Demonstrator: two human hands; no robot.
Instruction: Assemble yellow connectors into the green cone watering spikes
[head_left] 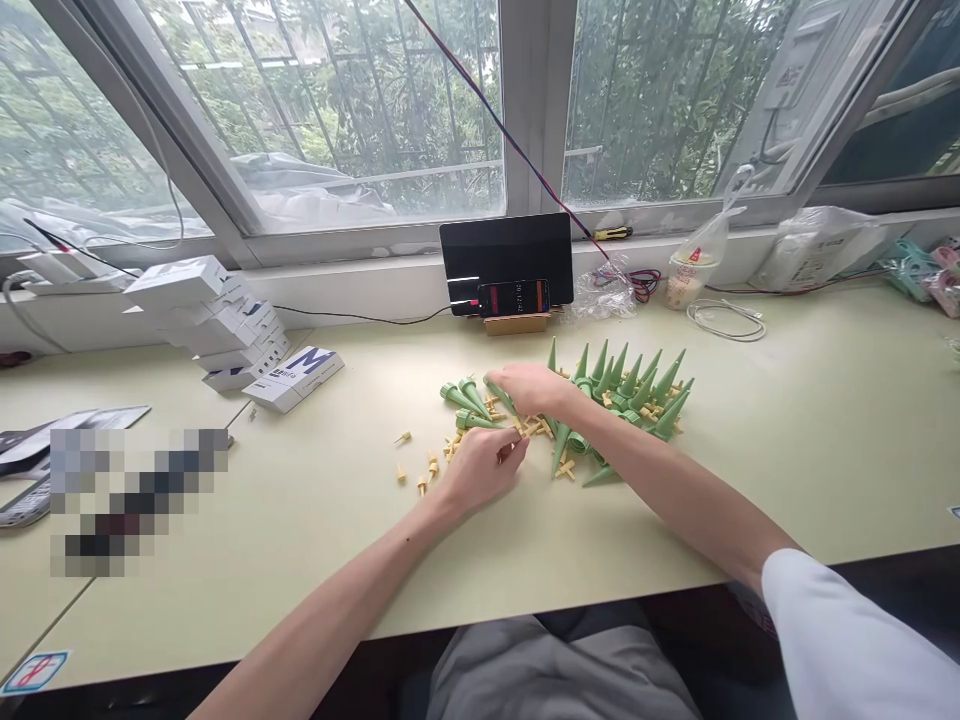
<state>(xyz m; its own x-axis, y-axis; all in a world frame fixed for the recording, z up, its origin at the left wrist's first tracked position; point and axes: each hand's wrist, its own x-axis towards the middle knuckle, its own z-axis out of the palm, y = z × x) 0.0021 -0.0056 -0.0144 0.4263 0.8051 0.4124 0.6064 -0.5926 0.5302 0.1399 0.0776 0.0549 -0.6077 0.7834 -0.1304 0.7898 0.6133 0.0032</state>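
My right hand [529, 388] reaches across the far side of the pile, fingers closed around a green plastic cone [498, 392] that shows past the fingertips. Nearer to me, my left hand [484, 467] is pinched, with a small yellow plastic piece [522, 431] at its fingertips. Several green cones [459, 396] with ribbed caps lie just left of the hands. On the right, a bigger group of green cones [641, 385] includes many standing with their points up. Small yellow pieces [566, 470] are scattered among the cones and partly hidden by my hands.
A black tablet [510, 250] and a phone [514, 297] lean by the window. White boxes [232, 320] are stacked at left, near a flat box [294, 378]. A bagged drink cup [686, 277] and a white cable [726, 320] sit at back right. Loose yellow pieces [401, 474] lie left.
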